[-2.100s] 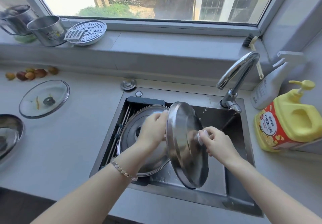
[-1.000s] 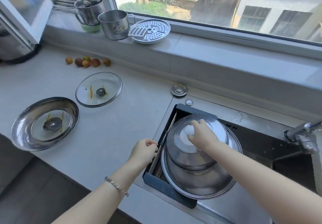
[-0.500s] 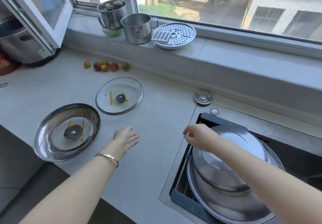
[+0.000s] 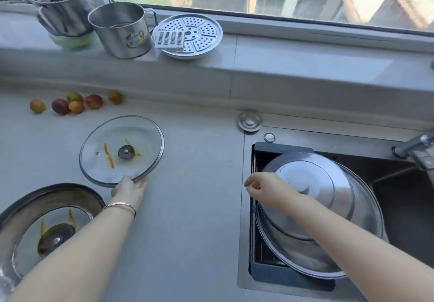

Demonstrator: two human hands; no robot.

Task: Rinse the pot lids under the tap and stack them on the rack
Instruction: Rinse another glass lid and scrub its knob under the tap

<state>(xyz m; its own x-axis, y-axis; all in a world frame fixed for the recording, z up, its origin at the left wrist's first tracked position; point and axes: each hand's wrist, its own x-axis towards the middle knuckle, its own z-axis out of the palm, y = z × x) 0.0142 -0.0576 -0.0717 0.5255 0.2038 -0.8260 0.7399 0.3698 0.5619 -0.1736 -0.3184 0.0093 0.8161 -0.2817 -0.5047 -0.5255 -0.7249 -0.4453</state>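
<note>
A glass lid (image 4: 141, 135) with orange smears lies knob-down on the counter. My left hand (image 4: 130, 190) rests flat at its near rim, fingertips touching the edge, the lid still on the counter. A second smeared lid with a wide steel rim (image 4: 21, 210) lies at the lower left. In the sink, a small steel lid (image 4: 312, 184) sits on a larger steel lid (image 4: 305, 257), both on the dark rack (image 4: 281, 278). My right hand (image 4: 265, 189) hovers over the small lid's left edge, loosely curled and holding nothing. The tap (image 4: 418, 146) shows at the right edge.
Several small fruits (image 4: 70, 105) lie by the back wall. Two steel mugs (image 4: 122, 29) and a perforated steamer plate (image 4: 187, 36) stand on the window sill. A sink plug (image 4: 249, 121) sits on the counter behind the rack.
My right hand set the small steel lid on the larger one in the rack and let go. My left hand reached forward across the counter to the glass lid's rim.
</note>
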